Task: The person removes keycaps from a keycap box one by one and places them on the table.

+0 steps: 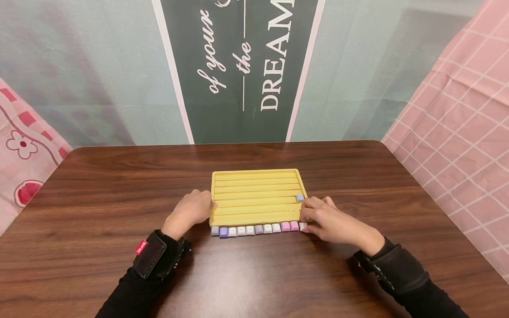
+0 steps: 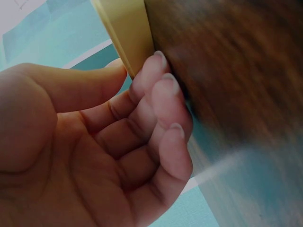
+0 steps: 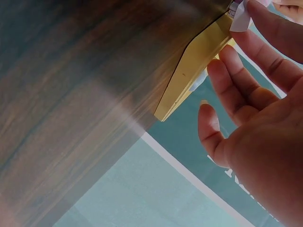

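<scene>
A yellow ridged tray (image 1: 254, 194) lies on the table, with one light blue keycap (image 1: 299, 198) near its right side. My left hand (image 1: 191, 208) grips the tray's left edge; in the left wrist view the thumb (image 2: 94, 87) is at the rim and the fingers curl by its side wall. At the tray's lower right corner, my right hand (image 1: 332, 223) pinches a whitish keycap (image 3: 240, 19) between thumb and forefinger. That keycap is at the right end of a row of white, grey, violet and pink keycaps along the tray's near edge. Its printed face cannot be read.
Dark brown wooden table (image 1: 99, 190) extends around the tray. Behind it hangs a green and teal cloth (image 1: 238, 123) with white lettering. Pink patterned cloths hang at the left (image 1: 24, 145) and right (image 1: 457, 132). Both wrists wear black straps.
</scene>
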The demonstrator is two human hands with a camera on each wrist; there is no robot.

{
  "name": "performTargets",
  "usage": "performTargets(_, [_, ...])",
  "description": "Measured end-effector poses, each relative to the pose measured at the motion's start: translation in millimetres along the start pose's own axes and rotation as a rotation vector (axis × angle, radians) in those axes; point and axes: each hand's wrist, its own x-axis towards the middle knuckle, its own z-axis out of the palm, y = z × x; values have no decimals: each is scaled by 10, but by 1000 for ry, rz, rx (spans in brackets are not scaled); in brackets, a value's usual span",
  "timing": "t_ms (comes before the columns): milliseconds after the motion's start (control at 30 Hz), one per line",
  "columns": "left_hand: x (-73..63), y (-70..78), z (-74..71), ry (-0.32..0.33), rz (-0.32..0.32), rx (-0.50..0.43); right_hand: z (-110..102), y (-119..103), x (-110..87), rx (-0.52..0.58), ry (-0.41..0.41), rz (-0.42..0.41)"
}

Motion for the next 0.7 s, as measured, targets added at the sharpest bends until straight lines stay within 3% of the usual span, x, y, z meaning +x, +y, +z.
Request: performTargets(700, [-11, 13, -2, -12, -14, -6, 6, -3, -15, 11, -17, 21])
